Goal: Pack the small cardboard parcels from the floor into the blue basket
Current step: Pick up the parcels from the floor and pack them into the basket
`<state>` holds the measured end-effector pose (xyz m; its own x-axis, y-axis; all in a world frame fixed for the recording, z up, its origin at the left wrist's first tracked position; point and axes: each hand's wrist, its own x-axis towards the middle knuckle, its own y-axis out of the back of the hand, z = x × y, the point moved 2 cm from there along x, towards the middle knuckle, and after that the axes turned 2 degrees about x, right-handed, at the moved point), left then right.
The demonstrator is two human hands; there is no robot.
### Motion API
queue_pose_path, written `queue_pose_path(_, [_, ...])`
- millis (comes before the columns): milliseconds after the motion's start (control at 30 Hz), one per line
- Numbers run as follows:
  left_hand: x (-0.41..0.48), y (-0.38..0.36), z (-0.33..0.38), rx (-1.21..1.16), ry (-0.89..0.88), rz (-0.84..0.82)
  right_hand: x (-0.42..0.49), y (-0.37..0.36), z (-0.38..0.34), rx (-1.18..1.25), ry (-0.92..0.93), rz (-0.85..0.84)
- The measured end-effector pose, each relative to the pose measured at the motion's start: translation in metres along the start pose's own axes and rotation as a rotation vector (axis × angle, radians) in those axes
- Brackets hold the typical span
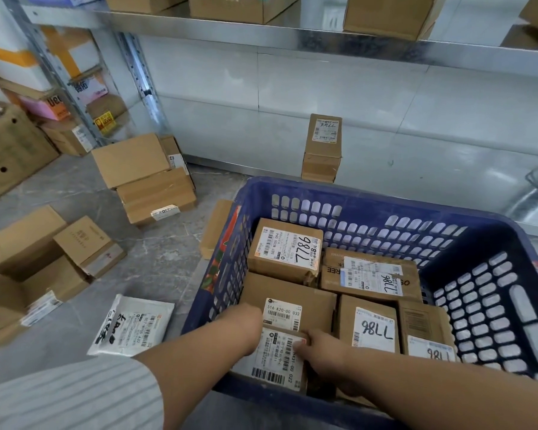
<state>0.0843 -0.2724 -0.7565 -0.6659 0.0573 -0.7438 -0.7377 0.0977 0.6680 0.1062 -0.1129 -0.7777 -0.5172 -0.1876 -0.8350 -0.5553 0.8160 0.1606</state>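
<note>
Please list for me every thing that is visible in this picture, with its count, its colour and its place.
basket: one, blue, on the floor
packed parcels: at least five, brown, inside the basket
held parcel: one, brown, white label, basket's near side
floor parcels: several, brown, left of the basket
upright parcel: one, brown, behind the basket
mailer: one, white, floor beside the basket
shelf: one, grey metal, above
boxes: several, brown, on the shelf
left hand: one, bare, holds held parcel's left edge
right hand: one, bare, thumb on its label
</note>
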Motion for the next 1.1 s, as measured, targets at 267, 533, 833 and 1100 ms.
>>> queue_pose_path(267, [-0.009, 0.010, 0.012, 0.254, -0.039, 0.115, 0.005, -0.007, -0.007, -0.062, -0.020, 0.027])
queue_pose_path(533, [-0.003, 0.008, 0.016, 0.209, -0.103, 0.037, 0.009, -0.003, -0.019, -0.312, -0.020, 0.003])
queue_pose_path(833, [-0.015, 0.012, 0.019, 0.217, -0.123, 0.005, 0.007, -0.004, -0.055, -0.762, 0.124, -0.021])
queue_pose_path(1100, [-0.036, 0.060, 0.005, -0.061, -0.343, 0.089, 0.011, -0.005, -0.081, -0.980, 0.158, -0.047])
